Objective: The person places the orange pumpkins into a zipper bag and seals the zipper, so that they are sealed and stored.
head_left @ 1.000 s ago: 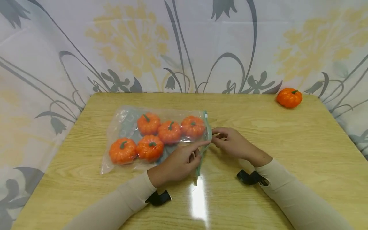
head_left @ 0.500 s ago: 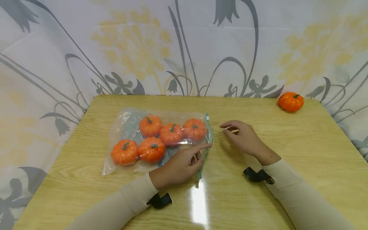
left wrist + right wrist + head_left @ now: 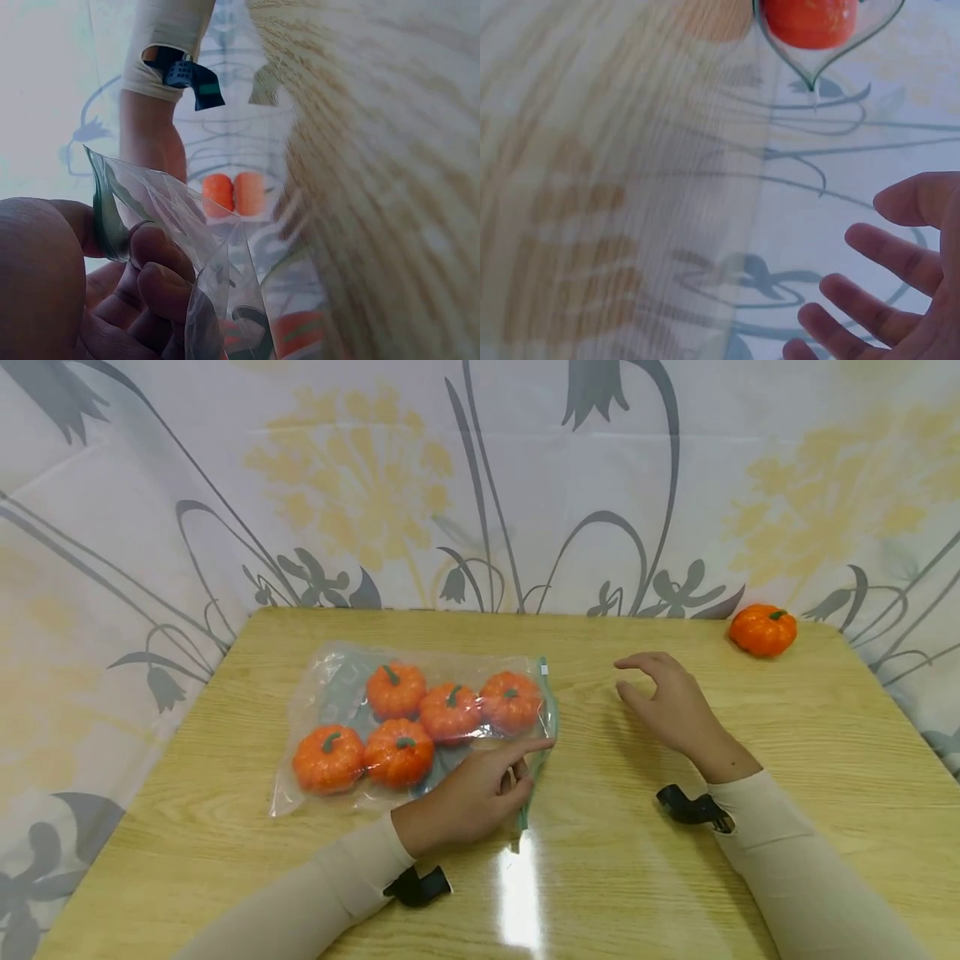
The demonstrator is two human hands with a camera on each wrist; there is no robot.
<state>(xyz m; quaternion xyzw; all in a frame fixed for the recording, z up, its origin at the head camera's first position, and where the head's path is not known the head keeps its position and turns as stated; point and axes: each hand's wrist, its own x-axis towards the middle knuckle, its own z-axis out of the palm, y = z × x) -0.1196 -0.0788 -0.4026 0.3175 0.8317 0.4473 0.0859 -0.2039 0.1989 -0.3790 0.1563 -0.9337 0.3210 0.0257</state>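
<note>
A clear zip bag (image 3: 318,681) lies flat on the table, its green-edged mouth (image 3: 551,706) towards the right. Several small orange pumpkins (image 3: 450,712) with green stems are inside. My left hand (image 3: 468,795) grips the bag at its mouth; in the left wrist view, fingers and thumb hold the clear film (image 3: 154,191) by the green edge. To the right of the mouth, my right hand (image 3: 675,706) hovers apart from the bag with fingers spread and nothing in it. Through the right wrist view, the mouth stands parted, with one pumpkin (image 3: 810,19) visible within.
A single orange pumpkin (image 3: 762,631) sits at the far right corner of the wooden table (image 3: 637,877). Behind the table's back edge hangs a flower-patterned cloth (image 3: 510,485). Black wrist cameras (image 3: 693,808) are strapped to both wrists.
My right hand has let go of the bag's mouth and moved right, its fingers spreading wider. The left hand keeps its hold on the bag. The head view has shifted slightly.
</note>
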